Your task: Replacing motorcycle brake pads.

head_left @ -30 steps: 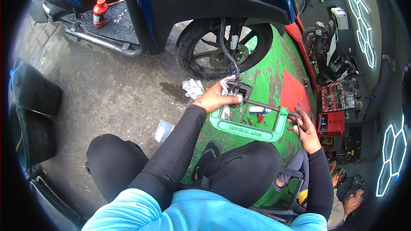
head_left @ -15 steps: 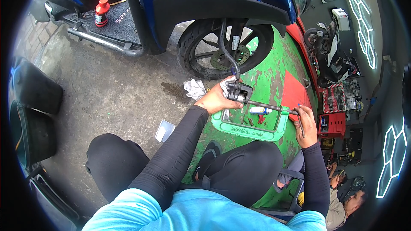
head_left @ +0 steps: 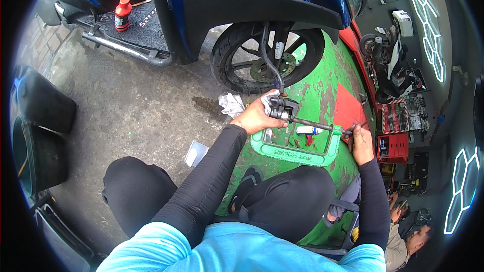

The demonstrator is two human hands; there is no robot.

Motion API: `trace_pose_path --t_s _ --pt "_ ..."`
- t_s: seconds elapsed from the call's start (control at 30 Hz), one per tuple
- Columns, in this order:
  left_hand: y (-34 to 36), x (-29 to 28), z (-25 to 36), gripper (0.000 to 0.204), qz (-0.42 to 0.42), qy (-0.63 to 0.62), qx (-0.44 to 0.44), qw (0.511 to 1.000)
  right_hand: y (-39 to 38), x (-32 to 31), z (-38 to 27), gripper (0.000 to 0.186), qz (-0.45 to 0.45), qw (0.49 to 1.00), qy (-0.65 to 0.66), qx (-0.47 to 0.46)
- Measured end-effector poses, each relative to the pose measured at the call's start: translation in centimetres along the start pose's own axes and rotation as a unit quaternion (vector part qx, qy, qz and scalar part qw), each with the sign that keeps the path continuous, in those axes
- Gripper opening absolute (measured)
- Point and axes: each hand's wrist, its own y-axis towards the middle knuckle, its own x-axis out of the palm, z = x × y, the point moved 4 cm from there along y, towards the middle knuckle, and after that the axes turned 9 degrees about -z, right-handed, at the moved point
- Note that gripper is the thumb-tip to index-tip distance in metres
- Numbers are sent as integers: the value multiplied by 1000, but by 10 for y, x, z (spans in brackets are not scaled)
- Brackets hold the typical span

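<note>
My left hand [head_left: 254, 116] grips a black brake caliper [head_left: 284, 109], with a white rag at its upper side; a hose runs up from it toward the scooter's front wheel [head_left: 225, 55]. A large green C-clamp [head_left: 302, 156] is fitted on the caliper, its threaded screw [head_left: 315, 125] pointing right. My right hand [head_left: 361, 143] has its fingers closed on the screw's T-bar handle [head_left: 368, 123] at the right end. A spray can [head_left: 306, 130] lies on the floor behind the clamp.
A blue scooter [head_left: 267, 0] with a red bottle [head_left: 122, 15] on its footboard stands ahead. Black bins [head_left: 45, 156] are left, crumpled rag [head_left: 231, 104] and clear plastic piece [head_left: 196, 153] on the floor. A co-worker [head_left: 411, 242], red tool cabinet [head_left: 391, 148] and another scooter [head_left: 390, 65] are right.
My right hand has been turning the handle bar, its fingers and wrist shifting; the bar now angles up to the right instead of downward. My left hand and caliper stay nearly still.
</note>
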Motion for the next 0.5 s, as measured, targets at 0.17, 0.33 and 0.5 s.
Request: trace_pose_path --t_s 0.17,0.33,0.5 --pt "0 -1 1 78 1 20 1 1000 15 -5 19 75 -35 993 96 51" --pt "0 0 2 77 1 15 -4 1000 26 4 14 68 -92 959 268 28" --pt "1 0 3 77 0 8 -2 1000 25 9 10 64 -108 916 369 110"
